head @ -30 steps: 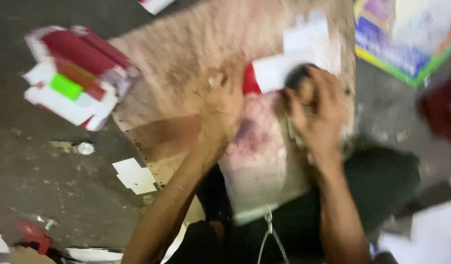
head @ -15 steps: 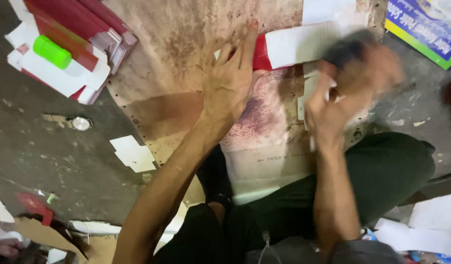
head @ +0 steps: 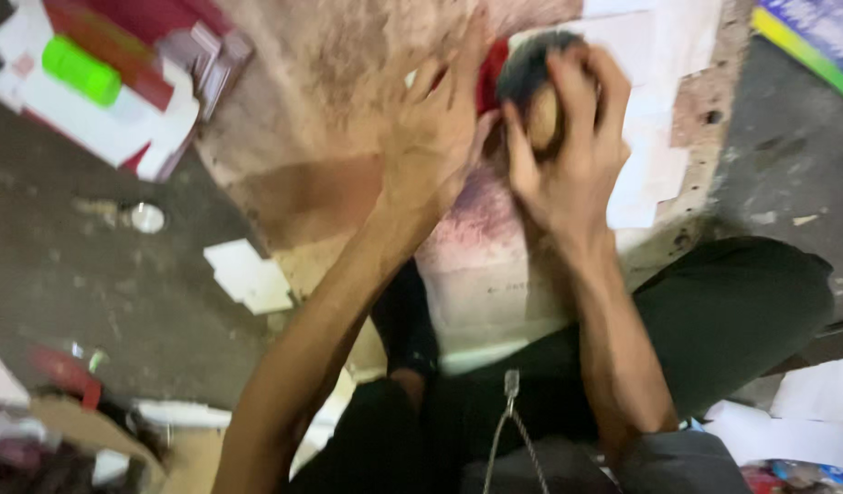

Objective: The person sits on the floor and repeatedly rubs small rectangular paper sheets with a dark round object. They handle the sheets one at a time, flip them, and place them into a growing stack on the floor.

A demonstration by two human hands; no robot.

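A: What takes up the most room?

B: A worn brown board (head: pixel 330 110) lying on the dark floor (head: pixel 101 302). It fills the upper middle and is stained red near its centre. White paper sheets (head: pixel 659 110) lie on its right part, at about two o'clock from the hands.

A: And the person?

B: They sit low. A leg in dark trousers (head: pixel 741 311) stretches toward four o'clock, and both bare forearms reach up from the bottom edge toward twelve.

A: What is the left hand (head: pixel 431 146) doing?

B: It lies flat on the board with the fingers spread apart, closed on nothing. The fingertips point to twelve o'clock, and a red piece (head: pixel 491 73) shows just beyond them.

A: The right hand (head: pixel 568 155)?

B: It is clamped around a round tool (head: pixel 540 91), dark on top and tan lower down. The fingers curl over it from the right and the thumb presses from the left. The picture is blurred, so I cannot tell what kind of tool it is. It sits over the board just right of the left hand, nearly touching it.

A: Anything smaller around?

B: At ten o'clock, a heap of red and white card pieces (head: pixel 120 101) with a bright green cylinder (head: pixel 81 69) on top. At eight o'clock from the hands, a small white paper scrap (head: pixel 250 276) lies on the floor. At one o'clock, in the corner, the edge of a colourful printed box (head: pixel 805 41).
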